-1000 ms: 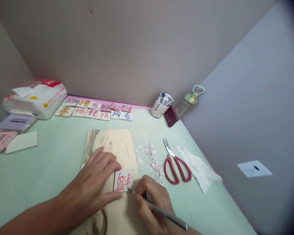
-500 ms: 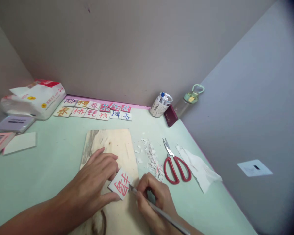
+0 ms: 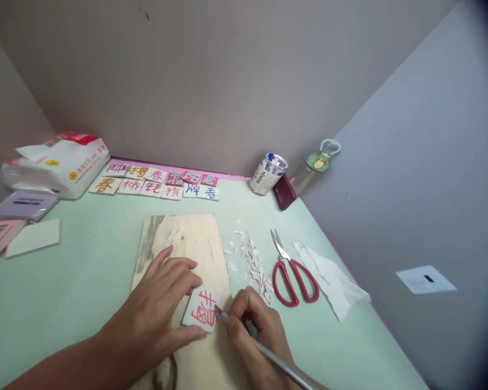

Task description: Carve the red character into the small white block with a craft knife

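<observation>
On a wooden board (image 3: 187, 238) lies a small white square tile (image 3: 201, 310) with a red character on it. My left hand (image 3: 158, 303) pinches this tile between thumb and fingers at its left side. In my right hand (image 3: 260, 330) is a silver craft knife (image 3: 276, 357), gripped like a pen. The blade's tip meets the tile's right edge, close to the red strokes. Whether the blade is cutting in, I cannot tell.
White shavings (image 3: 254, 265) lie right of the board, then red-handled scissors (image 3: 295, 281) and a tissue (image 3: 329, 276). Behind stand two rows of character tiles (image 3: 158, 181), a tin can (image 3: 267, 174), a dark red box (image 3: 283, 192) and a bottle (image 3: 311, 168). A tissue pack (image 3: 65, 165) sits left.
My left hand has turned the tile slightly, so it sits less tilted and a little lower to the right. The knife tip stays at the tile's right edge.
</observation>
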A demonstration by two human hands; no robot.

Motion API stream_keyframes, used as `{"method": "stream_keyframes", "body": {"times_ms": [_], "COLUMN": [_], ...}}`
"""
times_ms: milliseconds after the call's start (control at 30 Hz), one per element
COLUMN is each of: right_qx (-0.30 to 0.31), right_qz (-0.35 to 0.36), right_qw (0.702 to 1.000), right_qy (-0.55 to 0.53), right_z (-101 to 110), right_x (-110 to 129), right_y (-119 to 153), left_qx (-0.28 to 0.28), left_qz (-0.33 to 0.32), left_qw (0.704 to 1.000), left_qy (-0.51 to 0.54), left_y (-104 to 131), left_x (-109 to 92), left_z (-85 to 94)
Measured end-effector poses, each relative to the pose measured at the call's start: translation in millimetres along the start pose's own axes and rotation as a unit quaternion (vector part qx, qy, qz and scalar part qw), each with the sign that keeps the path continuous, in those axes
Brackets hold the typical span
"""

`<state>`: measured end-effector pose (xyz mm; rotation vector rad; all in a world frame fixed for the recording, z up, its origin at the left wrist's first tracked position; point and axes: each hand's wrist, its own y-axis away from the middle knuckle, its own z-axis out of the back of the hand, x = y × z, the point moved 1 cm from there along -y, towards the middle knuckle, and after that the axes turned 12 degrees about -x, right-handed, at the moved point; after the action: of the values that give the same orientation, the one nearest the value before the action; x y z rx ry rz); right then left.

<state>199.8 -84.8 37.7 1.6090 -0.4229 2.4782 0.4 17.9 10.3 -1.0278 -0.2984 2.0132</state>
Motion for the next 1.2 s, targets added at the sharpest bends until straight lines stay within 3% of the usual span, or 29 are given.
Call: {"method": "stream_keyframes", "body": {"times_ms": [433, 900, 1200], "right_qx": [-0.029, -0.011, -0.021], "right_qz": [0.008, 0.045, 0.15], "right_qw": [1.0, 0.999, 0.988], "right_qy": [-0.006, 0.0, 0.022], "right_z": [-6.0, -7.0, -3.6], "right_x": [-1.9, -2.9, -10.3], "right_y": [4.1, 3.2, 2.6], "left_qx": [-0.007, -0.004, -0.001], "left_qz": [-0.011, -0.007, -0.003], "left_qw": [1.0, 1.0, 1.0], "left_qy": [-0.018, -0.018, -0.005], "left_y": [-1.0, -1.0, 0.0], "left_x": [-4.8, -5.5, -2.3], "left_z": [1.0, 0.6, -0.3]}}
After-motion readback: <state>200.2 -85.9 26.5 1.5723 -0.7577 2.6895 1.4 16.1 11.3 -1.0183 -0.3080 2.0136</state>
